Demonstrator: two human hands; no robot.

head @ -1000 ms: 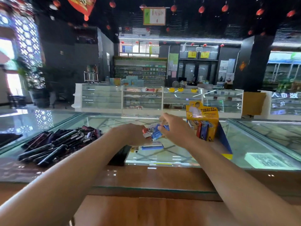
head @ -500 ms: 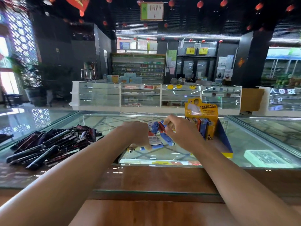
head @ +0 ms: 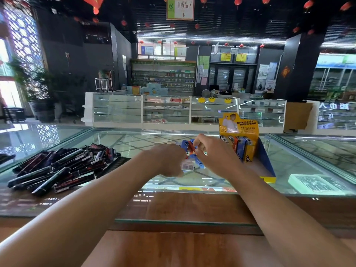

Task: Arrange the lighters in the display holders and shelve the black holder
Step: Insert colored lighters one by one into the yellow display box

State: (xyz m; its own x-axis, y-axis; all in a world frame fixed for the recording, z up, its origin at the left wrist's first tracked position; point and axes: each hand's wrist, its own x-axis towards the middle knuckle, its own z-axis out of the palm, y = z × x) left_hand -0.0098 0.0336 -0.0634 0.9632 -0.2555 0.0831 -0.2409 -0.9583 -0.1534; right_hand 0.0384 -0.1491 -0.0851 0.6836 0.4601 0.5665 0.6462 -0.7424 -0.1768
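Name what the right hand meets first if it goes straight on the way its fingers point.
The blue and red lighters, which the right hand seems to pinch; the left hand, holding them too, lies just beyond.

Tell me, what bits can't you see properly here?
All in the head view:
1. How many colourful lighters there are: the left hand and right hand gripping them cover most.
2. Lower left corner of the yellow display holder: behind the right hand.
3. What lies under the pile of dark lighters: buried.
4. Print on the barcode label: too small and blurred.
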